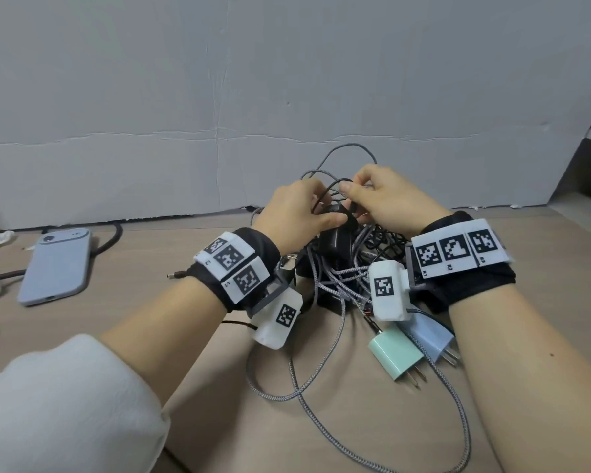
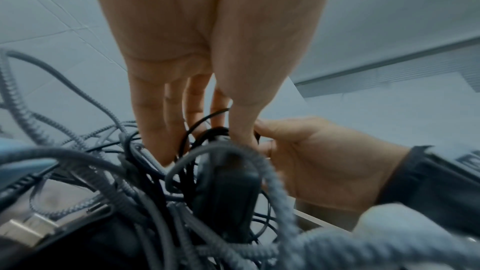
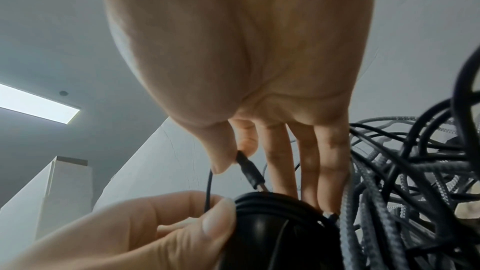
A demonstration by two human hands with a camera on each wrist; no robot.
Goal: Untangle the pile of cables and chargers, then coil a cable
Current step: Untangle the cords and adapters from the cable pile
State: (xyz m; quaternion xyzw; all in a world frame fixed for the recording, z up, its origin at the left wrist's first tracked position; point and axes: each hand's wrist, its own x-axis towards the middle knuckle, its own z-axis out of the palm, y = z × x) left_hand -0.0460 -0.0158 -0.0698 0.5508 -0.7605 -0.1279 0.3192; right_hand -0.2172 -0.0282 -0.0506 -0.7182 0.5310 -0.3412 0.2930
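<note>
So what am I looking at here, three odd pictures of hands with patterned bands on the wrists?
No machine: a person works bare-handed, wearing cameras. The big picture comes from a head camera; the other two look along each wrist at the fingers. On the table lies a tangle of cables, a mint charger, a blue charger and a phone. The right hand pinches a thin black cable's plug; the left hand grips a black adapter.

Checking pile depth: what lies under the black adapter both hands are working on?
Grey braided cables and thin black cords run beneath the black adapter; whatever lies deeper is covered.
</note>
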